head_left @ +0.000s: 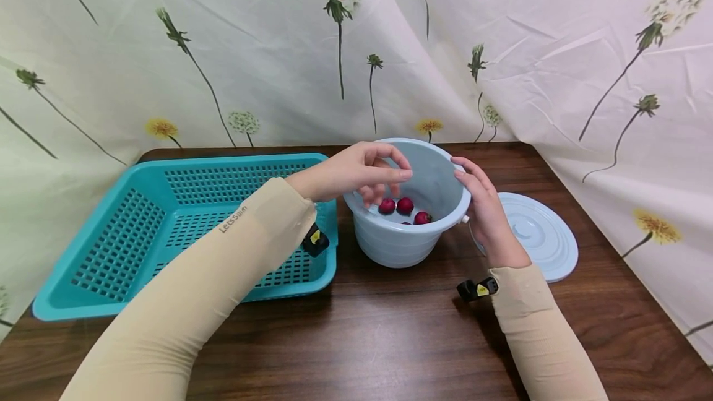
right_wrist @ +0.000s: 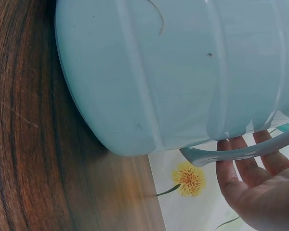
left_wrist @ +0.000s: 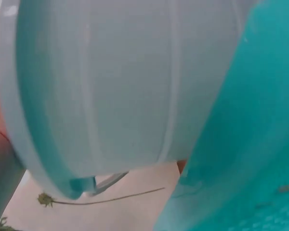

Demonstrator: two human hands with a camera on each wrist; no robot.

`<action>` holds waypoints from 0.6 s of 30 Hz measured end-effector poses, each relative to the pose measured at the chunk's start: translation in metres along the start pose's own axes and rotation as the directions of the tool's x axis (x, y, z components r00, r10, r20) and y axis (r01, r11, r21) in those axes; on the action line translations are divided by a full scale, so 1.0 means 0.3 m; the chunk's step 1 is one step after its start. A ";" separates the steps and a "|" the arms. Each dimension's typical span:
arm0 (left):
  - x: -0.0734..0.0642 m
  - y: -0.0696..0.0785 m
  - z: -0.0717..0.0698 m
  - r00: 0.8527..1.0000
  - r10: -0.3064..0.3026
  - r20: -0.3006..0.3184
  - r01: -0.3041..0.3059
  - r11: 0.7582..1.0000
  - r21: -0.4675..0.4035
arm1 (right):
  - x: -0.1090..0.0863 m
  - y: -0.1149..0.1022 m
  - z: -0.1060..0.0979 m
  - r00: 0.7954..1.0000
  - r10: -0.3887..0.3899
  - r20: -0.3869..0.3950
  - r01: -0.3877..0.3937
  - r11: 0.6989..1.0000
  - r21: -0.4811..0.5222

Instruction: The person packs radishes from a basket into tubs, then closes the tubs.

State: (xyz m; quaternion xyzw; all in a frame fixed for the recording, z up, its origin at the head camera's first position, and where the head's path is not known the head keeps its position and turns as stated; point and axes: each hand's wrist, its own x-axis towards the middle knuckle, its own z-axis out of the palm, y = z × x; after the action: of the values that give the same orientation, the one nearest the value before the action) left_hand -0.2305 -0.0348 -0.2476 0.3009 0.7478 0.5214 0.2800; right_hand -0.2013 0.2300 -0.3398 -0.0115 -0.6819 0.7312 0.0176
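Observation:
A light-blue plastic bucket [head_left: 397, 243] stands upright on the table. Several small, round, dark-red fruits [head_left: 405, 205] lie at its bottom. My left hand [head_left: 370, 172] hovers over the bucket's left rim, fingers loosely bent, with nothing visible in it. It stays out of sight in the left wrist view, where the bucket wall [left_wrist: 125, 86] fills the middle. My right hand [head_left: 483, 206] holds the bucket's right rim. In the right wrist view, fingers [right_wrist: 250, 166] of that hand rest against the outer wall, behind the bucket's handle [right_wrist: 245, 153].
Left of the bucket sits a large teal mesh basket [head_left: 139, 228], partly covered by my left arm. A light-blue round lid [head_left: 537, 234] lies flat on the right, behind my right hand. Flower-printed cloth [head_left: 267, 48] hangs behind the dark wooden table [head_left: 356, 339].

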 end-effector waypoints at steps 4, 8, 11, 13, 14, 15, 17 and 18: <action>-0.032 0.006 -0.012 1.000 0.001 -0.010 -0.001 1.000 0.019 | -0.001 0.002 0.001 1.000 -0.006 0.002 0.006 1.000 -0.003; -0.062 0.008 -0.027 1.000 0.000 -0.021 0.001 1.000 0.026 | -0.001 0.003 -0.001 1.000 -0.001 0.000 0.001 1.000 -0.010; -0.086 0.006 -0.040 1.000 -0.001 -0.018 0.001 1.000 0.030 | -0.003 0.004 -0.001 1.000 0.005 -0.001 -0.005 1.000 -0.013; -0.103 0.002 -0.050 1.000 -0.005 -0.020 0.006 0.999 0.037 | -0.004 0.003 -0.001 1.000 0.005 -0.003 -0.005 1.000 -0.014; -0.112 -0.001 -0.055 1.000 -0.010 -0.024 0.011 0.999 0.041 | -0.005 0.003 0.000 1.000 0.004 -0.003 -0.004 1.000 -0.015; -0.120 -0.003 -0.060 0.999 -0.016 -0.030 0.018 0.999 0.050 | -0.006 0.002 -0.001 1.000 0.002 0.000 -0.002 1.000 -0.014; -0.136 -0.010 -0.071 0.999 -0.025 -0.042 0.028 0.998 0.063 | -0.007 0.002 0.000 1.000 -0.002 0.000 0.002 1.000 -0.013; -0.144 -0.014 -0.076 0.998 -0.030 -0.047 0.033 0.997 0.070 | -0.007 0.001 0.000 1.000 -0.004 0.000 0.004 1.000 -0.011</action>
State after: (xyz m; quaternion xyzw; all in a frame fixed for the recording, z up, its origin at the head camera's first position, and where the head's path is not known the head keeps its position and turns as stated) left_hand -0.2194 -0.0820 -0.2403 0.2868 0.7765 0.4971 0.2601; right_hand -0.1992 0.2299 -0.3402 -0.0101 -0.6859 0.7274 0.0190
